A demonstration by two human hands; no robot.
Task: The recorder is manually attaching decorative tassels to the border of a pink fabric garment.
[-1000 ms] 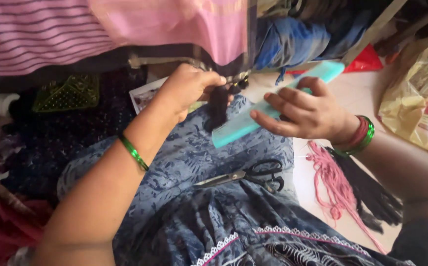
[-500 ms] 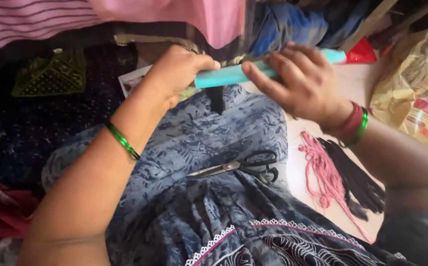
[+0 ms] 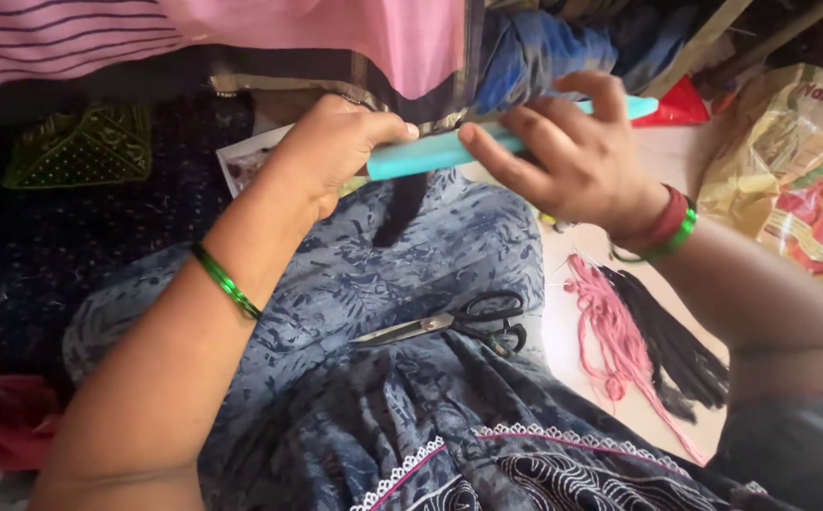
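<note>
Hands meet at top centre of frame on a long teal bar. Left hand has fingers curled round its near end, thumb on top; right hand pinches the middle w/ fingers pressed flat, hiding part of it. Far end pokes out upper right. Below lies blue patterned fabric w/ black scissors on it; pink and black cords at right.

A tailoring workplace, likely home-based. Black-handled scissors lie at six o'clock on blue printed fabric. Pink and black thread bundles sit at four o'clock, cloth piles at eleven.
</note>
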